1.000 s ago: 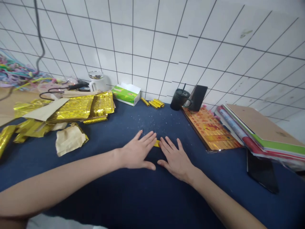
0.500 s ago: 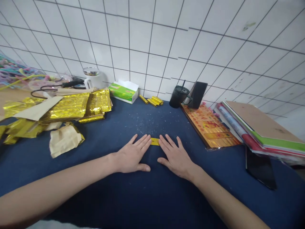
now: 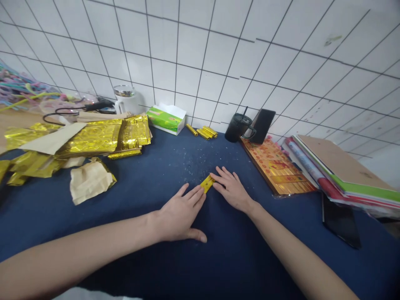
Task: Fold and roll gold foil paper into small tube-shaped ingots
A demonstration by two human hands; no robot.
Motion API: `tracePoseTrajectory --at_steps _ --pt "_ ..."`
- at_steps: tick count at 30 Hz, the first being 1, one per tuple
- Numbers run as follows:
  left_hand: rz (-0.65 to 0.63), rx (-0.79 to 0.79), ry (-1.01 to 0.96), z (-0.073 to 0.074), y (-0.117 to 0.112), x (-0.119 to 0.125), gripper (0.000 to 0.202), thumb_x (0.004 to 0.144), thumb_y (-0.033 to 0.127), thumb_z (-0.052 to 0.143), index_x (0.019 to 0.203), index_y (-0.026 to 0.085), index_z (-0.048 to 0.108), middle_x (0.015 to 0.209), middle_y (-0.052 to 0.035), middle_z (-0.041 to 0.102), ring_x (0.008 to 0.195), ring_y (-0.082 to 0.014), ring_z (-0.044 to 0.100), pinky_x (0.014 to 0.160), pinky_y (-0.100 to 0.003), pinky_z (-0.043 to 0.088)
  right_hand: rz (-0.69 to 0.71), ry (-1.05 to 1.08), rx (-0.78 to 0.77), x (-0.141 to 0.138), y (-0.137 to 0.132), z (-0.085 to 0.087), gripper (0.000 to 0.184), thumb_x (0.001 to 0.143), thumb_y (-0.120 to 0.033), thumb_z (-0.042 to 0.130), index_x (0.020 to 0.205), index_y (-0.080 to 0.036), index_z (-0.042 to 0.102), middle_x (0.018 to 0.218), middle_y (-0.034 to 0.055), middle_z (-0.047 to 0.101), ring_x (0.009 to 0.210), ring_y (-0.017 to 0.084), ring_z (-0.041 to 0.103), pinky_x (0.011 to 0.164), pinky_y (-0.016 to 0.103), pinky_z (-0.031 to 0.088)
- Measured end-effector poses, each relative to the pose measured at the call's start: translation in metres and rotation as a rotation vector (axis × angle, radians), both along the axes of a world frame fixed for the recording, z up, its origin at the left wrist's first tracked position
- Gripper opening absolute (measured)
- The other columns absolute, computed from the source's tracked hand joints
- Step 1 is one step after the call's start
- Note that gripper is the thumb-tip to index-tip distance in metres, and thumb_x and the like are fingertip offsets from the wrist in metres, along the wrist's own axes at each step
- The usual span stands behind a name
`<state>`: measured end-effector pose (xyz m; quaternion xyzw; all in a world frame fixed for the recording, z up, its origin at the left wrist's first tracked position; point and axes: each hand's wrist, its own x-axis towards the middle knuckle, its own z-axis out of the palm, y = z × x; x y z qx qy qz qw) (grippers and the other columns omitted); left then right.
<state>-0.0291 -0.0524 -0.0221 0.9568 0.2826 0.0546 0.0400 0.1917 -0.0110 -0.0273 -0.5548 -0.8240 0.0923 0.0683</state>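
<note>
- The left hand [image 3: 179, 214] lies palm down on the navy-covered tabletop [image 3: 237, 260], its fingers fanned out; its grip is wide and closes on nothing, with the fingertips at the lower end of the strip.
- The right hand [image 3: 231, 191] also lies palm down, its grip wide and holding nothing, with the fingertips at the strip's upper end.
- The folded gold foil strip [image 3: 207, 183] lies flat and tilted on the tabletop between the hands, well away from every edge.
- Small gold foil rolls [image 3: 204, 132] lie in a cluster at the back edge, beside a green tissue box [image 3: 165, 121].
- A stack of gold foil sheets [image 3: 133, 133] and a wide gold sheet [image 3: 90, 139] sit toward the back left, partly under a beige paper sheet [image 3: 54, 138].
- Crumpled brown paper [image 3: 89, 182] lies just in front of them.
- A black cup with a straw [image 3: 238, 128] stands at the back edge, beside a leaning phone [image 3: 263, 126].
- A packet of red and gold printed paper [image 3: 276, 168] lies on the right, next to a pile of folders [image 3: 343, 171].
- A dark phone [image 3: 340, 221] lies flat in front of the folders.
- A white jar [image 3: 128, 100] stands against the tiled wall [image 3: 200, 54].
</note>
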Motion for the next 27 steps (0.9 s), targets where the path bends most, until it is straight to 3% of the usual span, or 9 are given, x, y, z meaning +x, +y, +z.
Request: tracePoseTrajectory --at_steps 4,9,20,27 --pt "0.002 0.03 0.0 -0.002 -0.002 0.0 0.094 0.07 0.075 0.013 0.13 0.004 0.029 0.136 -0.0208 0.029 0.128 -0.0296 0.017 0.101 -0.048 0.012 -0.158 0.183 0.082 -0.009 0.008 -0.002 0.03 0.083 -0.037 0.042 0.101 -0.021 0.059 0.126 0.0079 0.049 0.122 0.022 0.035 0.098 0.048 0.024" --pt "0.013 0.054 -0.003 -0.004 -0.002 0.001 0.093 0.07 0.074 0.015 0.13 0.005 0.029 0.136 -0.0202 0.028 0.129 -0.0294 0.016 0.101 -0.047 0.012 -0.236 0.247 0.087 -0.018 0.017 0.0 0.017 0.077 -0.03 0.049 0.073 -0.018 0.062 0.12 0.0118 0.053 0.118 0.024 0.04 0.095 0.044 0.028" --pt "-0.014 0.067 -0.021 -0.002 0.001 0.0 0.092 0.069 0.075 0.015 0.127 0.006 0.034 0.134 -0.0204 0.032 0.129 -0.0296 0.016 0.101 -0.048 0.008 -0.223 0.174 -0.04 -0.024 0.035 0.007 0.013 0.072 -0.029 0.055 0.07 -0.018 0.062 0.126 0.0141 0.046 0.123 0.027 0.031 0.094 0.047 0.026" --pt "-0.037 0.006 -0.03 0.0 0.003 -0.002 0.092 0.07 0.075 0.015 0.128 0.005 0.032 0.135 -0.0201 0.03 0.13 -0.0282 0.012 0.102 -0.049 0.005 -0.24 0.242 -0.071 -0.021 0.036 0.01 0.009 0.071 -0.026 0.056 0.069 -0.018 0.061 0.126 0.0119 0.047 0.123 0.026 0.033 0.096 0.045 0.025"
